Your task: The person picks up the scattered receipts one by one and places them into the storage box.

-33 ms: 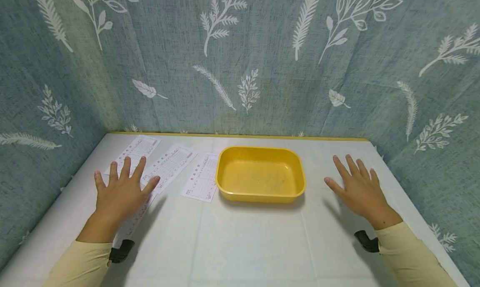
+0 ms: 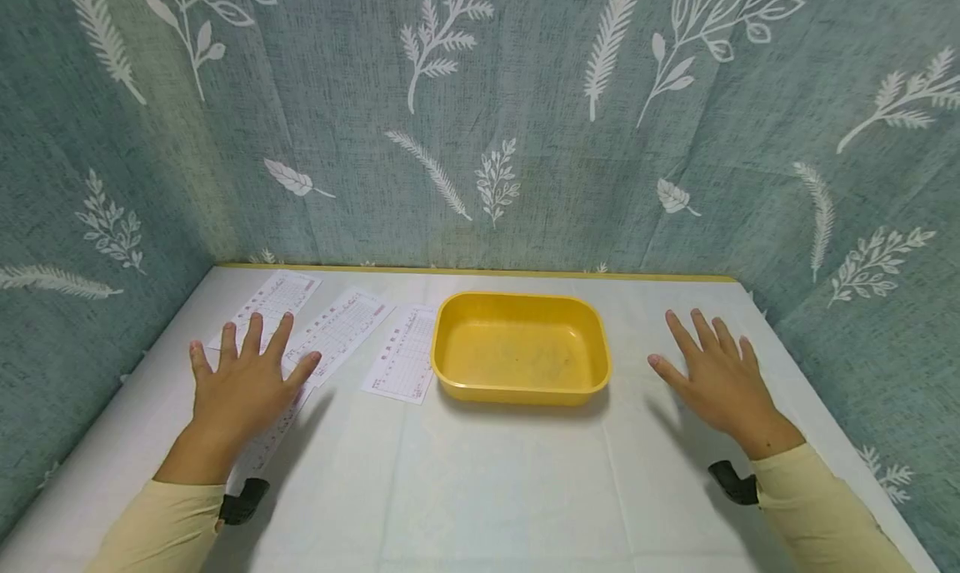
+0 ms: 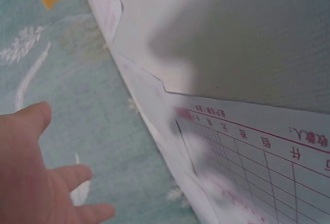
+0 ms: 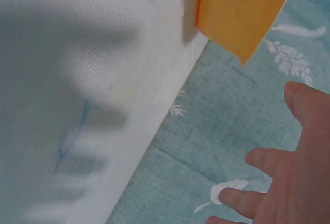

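My left hand [image 2: 243,390] hovers palm down over the left side of the table, its fingers spread and holding nothing. Beneath and beyond it lie several printed paper slips [image 2: 341,327] with red lettering and ruled grids; the left wrist view has one slip [image 3: 247,152] large and close. Over on the right, my right hand [image 2: 723,386] is also spread above the table with nothing in it. Between the hands sits a yellow rectangular plastic basin [image 2: 521,394] with nothing inside. One slip [image 2: 401,356] lies against the basin's left side, its right edge partly hidden by it.
A white cloth covers the table [image 2: 495,490]. Green fabric [image 2: 345,181] with white leaf patterns stands around the back and both sides. Yellow edging [image 2: 660,276] runs along the table's far edge. Dark straps [image 2: 243,501] show at the wrists.
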A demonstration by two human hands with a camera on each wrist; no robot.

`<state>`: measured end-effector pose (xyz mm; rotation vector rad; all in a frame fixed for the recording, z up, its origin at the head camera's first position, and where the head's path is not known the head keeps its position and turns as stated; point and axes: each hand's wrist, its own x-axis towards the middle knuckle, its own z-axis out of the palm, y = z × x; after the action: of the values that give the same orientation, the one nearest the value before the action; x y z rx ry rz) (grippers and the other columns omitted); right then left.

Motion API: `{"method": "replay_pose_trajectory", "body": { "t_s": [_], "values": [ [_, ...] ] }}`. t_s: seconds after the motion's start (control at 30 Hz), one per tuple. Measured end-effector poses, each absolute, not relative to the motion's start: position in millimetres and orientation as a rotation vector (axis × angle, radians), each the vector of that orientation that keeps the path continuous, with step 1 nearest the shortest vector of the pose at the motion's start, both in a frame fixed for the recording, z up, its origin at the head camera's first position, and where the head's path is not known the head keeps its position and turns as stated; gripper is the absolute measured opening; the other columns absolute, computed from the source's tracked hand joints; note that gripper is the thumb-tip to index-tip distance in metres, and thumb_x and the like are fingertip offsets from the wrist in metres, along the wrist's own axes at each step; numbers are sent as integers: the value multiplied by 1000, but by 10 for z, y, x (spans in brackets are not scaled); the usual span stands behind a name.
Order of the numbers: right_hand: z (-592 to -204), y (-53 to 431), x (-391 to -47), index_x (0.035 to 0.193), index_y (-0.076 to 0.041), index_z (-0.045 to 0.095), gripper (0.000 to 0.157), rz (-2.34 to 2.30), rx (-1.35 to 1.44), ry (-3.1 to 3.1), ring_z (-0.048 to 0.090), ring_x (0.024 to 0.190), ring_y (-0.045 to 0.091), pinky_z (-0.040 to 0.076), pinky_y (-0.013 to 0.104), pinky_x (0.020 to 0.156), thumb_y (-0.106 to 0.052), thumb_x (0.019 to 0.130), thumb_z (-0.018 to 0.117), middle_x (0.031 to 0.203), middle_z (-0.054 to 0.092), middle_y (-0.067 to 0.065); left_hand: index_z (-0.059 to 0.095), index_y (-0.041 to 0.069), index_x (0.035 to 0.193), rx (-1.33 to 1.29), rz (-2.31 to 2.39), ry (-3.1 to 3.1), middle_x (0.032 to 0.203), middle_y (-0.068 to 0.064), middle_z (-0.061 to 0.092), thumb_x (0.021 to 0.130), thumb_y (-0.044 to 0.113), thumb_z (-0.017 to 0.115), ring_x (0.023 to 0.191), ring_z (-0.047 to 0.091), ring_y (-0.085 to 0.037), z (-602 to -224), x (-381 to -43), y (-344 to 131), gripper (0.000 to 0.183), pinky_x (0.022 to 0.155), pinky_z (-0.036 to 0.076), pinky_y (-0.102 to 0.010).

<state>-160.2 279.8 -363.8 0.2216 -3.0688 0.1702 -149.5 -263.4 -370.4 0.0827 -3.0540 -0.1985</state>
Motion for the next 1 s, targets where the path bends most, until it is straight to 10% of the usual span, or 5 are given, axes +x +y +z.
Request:
{"method": "replay_pose_trajectory", "body": {
  "t_s": [0.57,0.83,1.0],
  "values": [
    [-3666,2597,-1557,148,-19,17,74,257,301,-3072,15,133,52,11,69,100,-63,90,32,150,17,25,18,16,148,91,-167,-3045,148,-29,15,87,70,22,133,10,-53,-3593,-1407,-2672,81,98,-13,-70],
    [-3694,2510,-1565,145,-10,25,73,650,314,-3086,43,120,42,37,60,91,-58,92,35,138,40,24,31,8,141,109,-182,-3162,134,-29,38,87,68,27,113,39,-52,-3606,-1343,-2779,80,78,34,-66],
    [-3741,2489,-1617,140,-10,35,66,1008,269,-3071,62,86,24,51,37,70,-55,91,41,115,58,18,36,7,137,217,-253,-3219,124,-30,45,86,67,36,102,48,-50,-3646,-1234,-2939,79,61,40,-56]
  ]
}}
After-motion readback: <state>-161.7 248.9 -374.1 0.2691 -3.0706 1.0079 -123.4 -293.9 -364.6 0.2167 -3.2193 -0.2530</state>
